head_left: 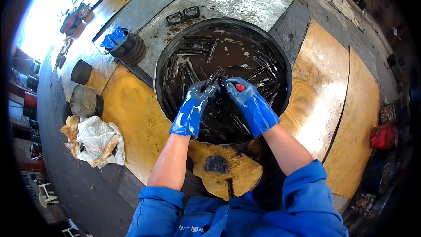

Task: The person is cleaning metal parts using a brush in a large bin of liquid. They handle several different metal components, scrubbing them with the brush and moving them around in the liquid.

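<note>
My left hand [196, 98], in a wet blue rubber glove, is closed around a dark, glossy bar-shaped piece [213, 77] over a wide round black tub [288, 79]. Close beside it, my right hand [244, 94], gloved the same way, grips a tool with a red handle [240, 87]. The rest of that tool is hidden by the glove and the dark background. Inside the tub, many slim dark pieces [193, 46] lie in murky brown liquid [228, 55], mostly around the sides and near my hands.
A yellow board with a dark lump [217, 164] lies between my legs and the tub. To the left stand a black bucket [127, 46] holding blue material, dark cylinders [83, 101] and a crumpled white bag [100, 142]. Two square dark parts [183, 15] sit beyond the tub.
</note>
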Action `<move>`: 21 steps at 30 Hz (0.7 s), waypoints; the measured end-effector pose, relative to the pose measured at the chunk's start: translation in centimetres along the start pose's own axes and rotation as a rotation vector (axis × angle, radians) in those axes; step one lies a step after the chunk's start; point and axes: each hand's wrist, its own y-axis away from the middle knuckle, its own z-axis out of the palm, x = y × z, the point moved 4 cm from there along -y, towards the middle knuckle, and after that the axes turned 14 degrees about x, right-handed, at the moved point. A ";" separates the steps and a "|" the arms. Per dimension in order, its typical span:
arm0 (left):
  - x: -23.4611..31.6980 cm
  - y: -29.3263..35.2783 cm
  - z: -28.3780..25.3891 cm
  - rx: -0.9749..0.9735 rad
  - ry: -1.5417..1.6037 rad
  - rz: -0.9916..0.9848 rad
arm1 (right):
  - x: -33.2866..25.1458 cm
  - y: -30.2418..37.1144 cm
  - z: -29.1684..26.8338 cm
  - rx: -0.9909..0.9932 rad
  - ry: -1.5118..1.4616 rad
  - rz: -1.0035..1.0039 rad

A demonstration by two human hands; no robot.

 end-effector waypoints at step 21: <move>-1.9 -1.5 1.2 0.008 0.100 -0.087 | -0.4 -0.4 -1.6 0.002 -0.028 -0.325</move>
